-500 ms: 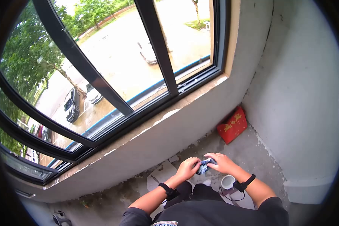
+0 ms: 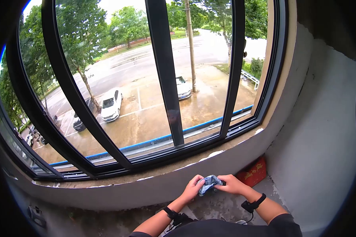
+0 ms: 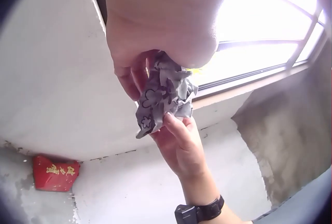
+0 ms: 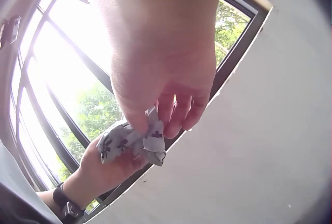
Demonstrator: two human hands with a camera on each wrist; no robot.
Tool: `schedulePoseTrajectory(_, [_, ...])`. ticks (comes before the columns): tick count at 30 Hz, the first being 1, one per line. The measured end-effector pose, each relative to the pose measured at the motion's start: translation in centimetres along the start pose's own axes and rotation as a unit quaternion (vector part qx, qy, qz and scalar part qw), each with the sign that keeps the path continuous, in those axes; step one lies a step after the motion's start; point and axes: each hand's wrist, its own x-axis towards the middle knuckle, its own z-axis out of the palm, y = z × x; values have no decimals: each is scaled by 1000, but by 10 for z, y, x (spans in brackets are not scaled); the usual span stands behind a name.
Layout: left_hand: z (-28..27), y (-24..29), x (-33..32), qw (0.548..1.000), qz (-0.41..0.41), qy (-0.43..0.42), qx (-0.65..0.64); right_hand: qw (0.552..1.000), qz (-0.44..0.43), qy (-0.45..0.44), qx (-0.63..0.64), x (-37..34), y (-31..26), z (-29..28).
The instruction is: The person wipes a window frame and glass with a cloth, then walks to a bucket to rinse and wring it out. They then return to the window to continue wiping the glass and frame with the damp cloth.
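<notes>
A crumpled grey-blue cloth (image 2: pixel 209 183) with dark flower outlines is bunched between both hands, in front of the window wall. My left hand (image 2: pixel 191 188) grips its left side, thumb and fingers bent around the folds. On the other side my right hand (image 2: pixel 232 185) pinches the cloth between thumb and fingers. In the left wrist view, the right thumb presses on the lower folds of the printed cloth (image 3: pixel 166 94). From the right wrist, the cloth (image 4: pixel 137 142) hangs below the right fingers, with the left hand (image 4: pixel 106 169) behind it. Part of the cloth is hidden inside the hands.
A wide window with dark frames (image 2: pixel 176 130) stands ahead, above a rough sill (image 2: pixel 203 157) with chipped paint. A red box-like object (image 2: pixel 254 172) with gold characters sits in the floor corner. The plain wall (image 2: pixel 324 98) rises at right. Parked cars (image 2: pixel 111 104) show outside.
The head view has tilted up toward the window, so the white container on the floor has nearly left the frame. Both hands still hold the cloth, which looks more spread out.
</notes>
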Motion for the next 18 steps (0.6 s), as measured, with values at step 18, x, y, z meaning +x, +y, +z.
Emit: schedulePoseTrajectory(18, [-129,90,-29,992,76,79,64,992,-65,-79,72,149,-76,37])
